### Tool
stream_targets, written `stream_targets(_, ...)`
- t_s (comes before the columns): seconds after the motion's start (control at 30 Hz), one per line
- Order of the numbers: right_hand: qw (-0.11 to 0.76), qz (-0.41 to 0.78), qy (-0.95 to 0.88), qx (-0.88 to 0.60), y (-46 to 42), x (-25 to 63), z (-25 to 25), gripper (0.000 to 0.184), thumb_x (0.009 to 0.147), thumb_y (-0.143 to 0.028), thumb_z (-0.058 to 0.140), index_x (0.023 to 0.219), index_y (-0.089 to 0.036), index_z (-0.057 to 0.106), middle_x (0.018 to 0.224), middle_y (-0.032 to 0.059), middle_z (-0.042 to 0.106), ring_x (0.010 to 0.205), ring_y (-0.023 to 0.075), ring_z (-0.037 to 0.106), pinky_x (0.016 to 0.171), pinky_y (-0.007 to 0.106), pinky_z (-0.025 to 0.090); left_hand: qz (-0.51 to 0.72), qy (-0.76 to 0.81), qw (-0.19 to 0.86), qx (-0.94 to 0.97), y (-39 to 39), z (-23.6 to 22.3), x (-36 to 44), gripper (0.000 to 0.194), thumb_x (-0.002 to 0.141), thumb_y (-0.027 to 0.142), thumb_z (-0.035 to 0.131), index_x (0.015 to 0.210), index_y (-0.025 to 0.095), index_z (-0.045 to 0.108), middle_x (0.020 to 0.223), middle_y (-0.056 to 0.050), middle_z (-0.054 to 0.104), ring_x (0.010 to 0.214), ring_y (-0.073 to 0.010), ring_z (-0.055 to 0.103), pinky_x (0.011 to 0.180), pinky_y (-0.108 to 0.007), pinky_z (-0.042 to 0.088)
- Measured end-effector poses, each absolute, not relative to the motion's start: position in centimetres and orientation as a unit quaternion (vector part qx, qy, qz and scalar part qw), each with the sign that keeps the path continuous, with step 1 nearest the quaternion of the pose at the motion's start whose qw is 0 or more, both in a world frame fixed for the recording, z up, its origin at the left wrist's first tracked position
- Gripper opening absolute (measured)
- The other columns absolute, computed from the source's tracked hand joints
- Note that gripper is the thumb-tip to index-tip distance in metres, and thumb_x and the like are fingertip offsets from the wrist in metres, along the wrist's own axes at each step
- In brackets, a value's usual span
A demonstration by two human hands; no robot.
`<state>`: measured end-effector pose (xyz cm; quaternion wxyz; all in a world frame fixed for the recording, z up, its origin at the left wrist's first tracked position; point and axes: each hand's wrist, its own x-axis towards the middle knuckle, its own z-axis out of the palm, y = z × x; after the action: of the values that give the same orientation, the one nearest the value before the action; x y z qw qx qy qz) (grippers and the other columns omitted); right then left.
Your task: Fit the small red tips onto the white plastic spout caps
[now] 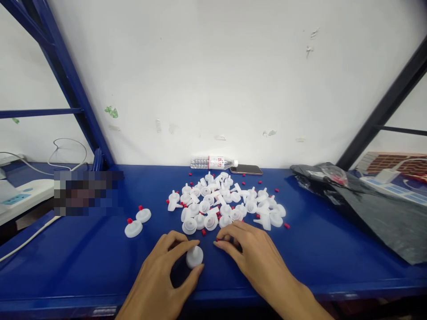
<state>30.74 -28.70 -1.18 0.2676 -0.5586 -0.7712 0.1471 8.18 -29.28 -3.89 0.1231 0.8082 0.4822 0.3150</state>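
Near the front of the blue table, my left hand (pixel 167 271) has its thumb and index finger round the rim of a white plastic nozzle cap (pixel 195 258), whose bare spout points up. Just to the right, my right hand (pixel 248 249) pinches a small red cap (pixel 218 240) between thumb and fingertips; most of it is hidden. Beyond both hands lies a heap of white nozzle caps (pixel 210 221), some upright, others tipped over. Loose red caps (pixel 203 232) are scattered in and around that heap. To the left stand two nozzle caps (pixel 133 229) with red caps on their spouts.
By the wall, a clear plastic bottle (pixel 200 163) lies on its side next to a phone (pixel 247 169). A black plastic bag (pixel 353 213) covers part of the right side. Power strips (pixel 26 195) and cables sit at the left. Blue shelf posts (pixel 71 80) rise there.
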Motion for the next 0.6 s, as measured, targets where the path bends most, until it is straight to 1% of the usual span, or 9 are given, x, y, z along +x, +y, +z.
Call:
stream_targets(0.13,0.274,0.159,-0.780,-0.539,-28.7,30.6,-1.0,0.012,0.097,-0.016,0.066,0.095,-0.024,0.074,0.096,0.0002,0.076,0.085,0.0200,0.072,0.075,0.030,0.050,0.309,0.489,0.139,0.804,-29.2,-3.6,8.0,0.034,0.092,0.034,0.067,0.126,0.031,0.074,0.111,-0.004,0.071,0.100,-0.0218,0.072,0.089,-0.035,0.062)
stream_targets(0.23,0.308,0.187,-0.774,-0.521,-28.5,30.8,-0.8,0.013,0.097,-0.015,0.065,0.096,-0.024,0.074,0.094,-0.0008,0.077,0.086,0.0193,0.073,0.077,0.029,0.050,0.321,0.496,0.134,0.795,-29.2,-3.5,8.0,0.039,0.090,0.035,0.071,0.129,0.034,0.072,0.105,-0.001,0.075,0.090,-0.0199,0.073,0.081,-0.031,0.063)
stream_targets(0.3,0.327,0.224,-0.764,-0.509,-28.5,30.9,-0.5,0.012,0.097,-0.016,0.066,0.096,-0.025,0.074,0.090,-0.0023,0.078,0.083,0.0181,0.073,0.075,0.028,0.051,0.332,0.503,0.129,0.787,-29.2,-3.5,8.0,0.043,0.087,0.035,0.074,0.131,0.035,0.070,0.099,0.002,0.077,0.082,-0.0185,0.072,0.075,-0.029,0.062)
stream_targets(0.4,0.361,0.279,-0.745,-0.487,-28.5,30.8,0.2,0.016,0.097,-0.019,0.066,0.106,-0.028,0.076,0.094,-0.0031,0.079,0.084,0.0166,0.074,0.078,0.027,0.052,0.349,0.502,0.134,0.780,-29.1,-3.6,7.9,0.051,0.086,0.034,0.076,0.135,0.038,0.064,0.097,0.006,0.080,0.076,-0.0166,0.071,0.071,-0.027,0.061)
stream_targets(0.47,0.400,0.292,-0.739,-0.458,-28.7,30.4,0.7,0.022,0.099,-0.021,0.064,0.115,-0.031,0.077,0.102,-0.0024,0.079,0.089,0.0158,0.073,0.082,0.026,0.053,0.355,0.497,0.142,0.779,-29.1,-3.8,7.9,0.056,0.085,0.035,0.077,0.138,0.041,0.061,0.100,0.008,0.081,0.077,-0.0164,0.072,0.072,-0.026,0.062)
stream_targets(0.5,0.420,0.296,-0.737,-0.440,-28.8,30.2,0.9,0.023,0.100,-0.022,0.063,0.116,-0.032,0.077,0.103,-0.0022,0.078,0.090,0.0154,0.072,0.083,0.026,0.053,0.358,0.494,0.147,0.779,-29.1,-3.9,7.8,0.057,0.085,0.035,0.077,0.139,0.042,0.060,0.101,0.008,0.082,0.079,-0.0167,0.074,0.073,-0.026,0.062)
stream_targets(0.6,0.469,0.312,-0.727,-0.392,-29.1,29.3,1.0,0.018,0.097,-0.024,0.068,0.107,-0.031,0.081,0.096,-0.0024,0.078,0.087,0.0143,0.072,0.080,0.024,0.053,0.361,0.488,0.167,0.777,-29.1,-4.1,7.7,0.057,0.086,0.038,0.077,0.139,0.043,0.058,0.107,0.009,0.082,0.088,-0.0182,0.078,0.080,-0.027,0.064)
